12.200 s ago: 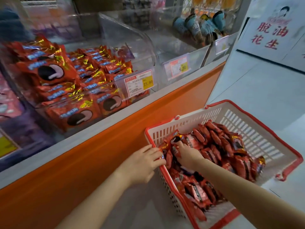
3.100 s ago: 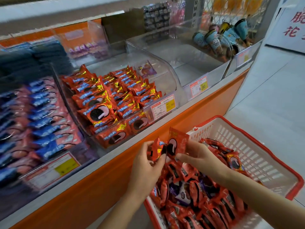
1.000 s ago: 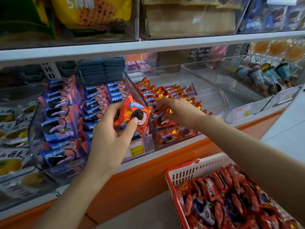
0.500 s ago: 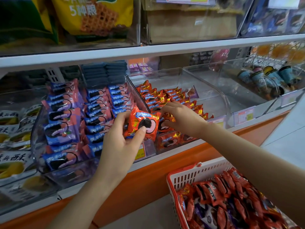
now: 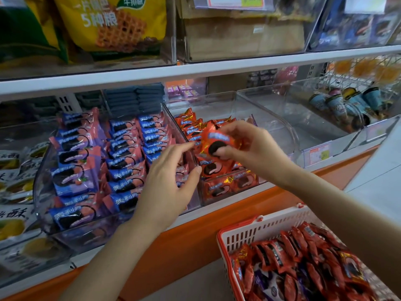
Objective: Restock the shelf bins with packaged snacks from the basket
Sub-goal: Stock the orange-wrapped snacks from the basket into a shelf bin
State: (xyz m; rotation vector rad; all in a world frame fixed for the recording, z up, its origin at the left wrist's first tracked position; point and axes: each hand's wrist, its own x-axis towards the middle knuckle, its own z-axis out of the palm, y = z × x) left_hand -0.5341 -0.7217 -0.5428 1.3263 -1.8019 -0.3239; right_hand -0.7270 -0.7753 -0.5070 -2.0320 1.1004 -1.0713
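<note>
Right hand (image 5: 253,148): thumb and fingertips pinch one red snack packet (image 5: 217,141), held tilted just above the stock in the clear bin (image 5: 271,127).

Left hand (image 5: 171,183): fingers straight and spread, holding nothing. The index fingertip is just beside the held packet's left edge (contact cannot be judged).

Clear bin, centre of lower shelf: rows of matching red packets (image 5: 219,185) fill its left and near part. The far right part is bare.

Bin to the left (image 5: 41,192): blue and pink packets (image 5: 121,153) stacked in rows, filling it.

Bin to the right (image 5: 303,118): a few cone-shaped snacks (image 5: 338,105) at the far end, with a price tag (image 5: 316,154) on the front.

Basket (image 5: 225,227), near right, below the orange shelf front (image 5: 195,235): white mesh with a red rim, heaped with red packets (image 5: 293,257) and a few purple ones (image 5: 271,287).

Upper shelf, far left: a large yellow bag (image 5: 112,22).
</note>
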